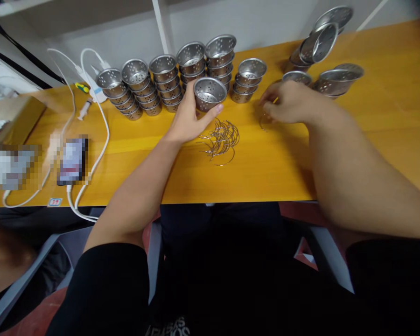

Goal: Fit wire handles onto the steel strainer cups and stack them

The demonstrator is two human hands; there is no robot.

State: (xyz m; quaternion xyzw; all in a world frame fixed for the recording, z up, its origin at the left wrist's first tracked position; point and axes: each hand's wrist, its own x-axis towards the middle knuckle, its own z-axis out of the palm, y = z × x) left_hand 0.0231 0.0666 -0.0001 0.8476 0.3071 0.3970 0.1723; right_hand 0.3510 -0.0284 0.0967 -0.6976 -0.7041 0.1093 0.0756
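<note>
A perforated metal cup (210,95) is gripped in my left hand (187,119), thumb at its front and fingers round its left side, its mouth facing up. Just below it on the table lies a pile of thin curved metal wires (222,140). Off to the right, my right hand (287,100) is closed in a pinch, slightly blurred. One thin curved wire (263,122) shows right under its fingertips and appears to be pinched there. Behind that hand another perforated cup (297,77) is partly hidden.
Stacks of perforated cups (164,74) line the back of the table, with a shorter stack (250,74) beside them. Tilted cups (318,44) stand at the back right. On the left are a phone (73,161), white cables (107,130) and a small syringe (85,108). Another person's arm (7,256) shows at left.
</note>
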